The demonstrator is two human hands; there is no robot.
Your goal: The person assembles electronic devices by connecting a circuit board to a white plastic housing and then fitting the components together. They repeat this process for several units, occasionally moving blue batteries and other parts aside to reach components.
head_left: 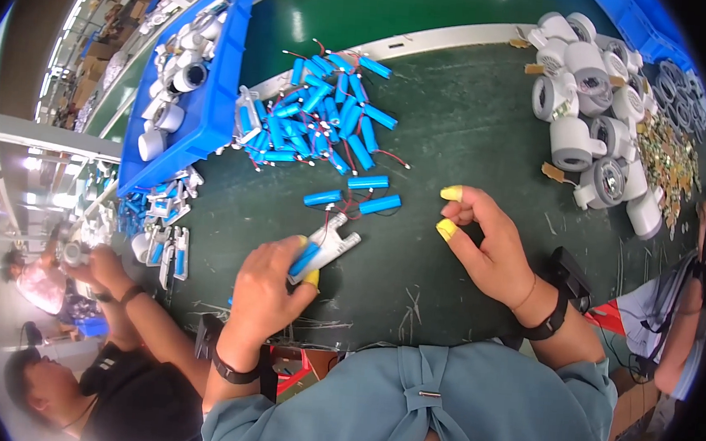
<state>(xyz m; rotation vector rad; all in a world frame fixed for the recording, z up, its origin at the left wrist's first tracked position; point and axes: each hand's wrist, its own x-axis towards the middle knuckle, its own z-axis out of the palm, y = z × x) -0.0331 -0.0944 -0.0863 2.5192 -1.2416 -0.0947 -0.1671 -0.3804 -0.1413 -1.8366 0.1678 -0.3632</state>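
My left hand [265,284] grips a white plastic holder [337,242] over the near middle of the table. Lying along the holder, partly under my fingers, is a blue cylindrical battery [305,258]. To the right, my right hand [495,252] is held over the table with thumb and forefinger apart and nothing between them. Yellow finger covers sit on fingertips of both hands. Just beyond the holder lie three loose blue batteries [368,182] with thin wires. Farther back is a heap of blue batteries [320,110] with red and black leads.
A blue bin [229,86] of white round housings stands at the left, near finished-looking holders with batteries [170,252]. White housings [575,143], grey rings [679,97] and small parts [669,158] are piled at the right. A co-worker [132,394] sits at my left, holding a white part.
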